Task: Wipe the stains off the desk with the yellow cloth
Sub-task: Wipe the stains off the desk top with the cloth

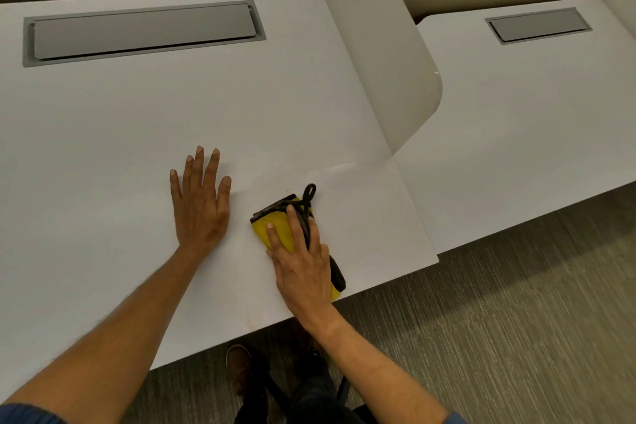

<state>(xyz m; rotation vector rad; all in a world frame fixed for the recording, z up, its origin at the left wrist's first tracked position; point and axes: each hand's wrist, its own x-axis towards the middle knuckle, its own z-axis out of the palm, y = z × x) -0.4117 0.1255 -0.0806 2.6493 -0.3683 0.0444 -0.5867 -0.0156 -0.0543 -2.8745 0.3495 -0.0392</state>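
Note:
A folded yellow cloth (280,229) with black trim and a black loop lies near the front right corner of the white desk (144,120). My right hand (303,262) presses flat on top of the cloth, fingers spread over it and covering most of it. My left hand (200,200) rests palm down on the bare desk just left of the cloth, fingers apart, holding nothing. A faint brownish streak (248,315) shows near the desk's front edge, and a pale smear (339,169) lies beyond the cloth.
A grey cable hatch (144,32) is set into the back of the desk. A white curved divider panel (385,62) rises along the desk's right side, with a second white desk (516,134) beyond it. Carpet and my shoes (239,367) lie below the front edge.

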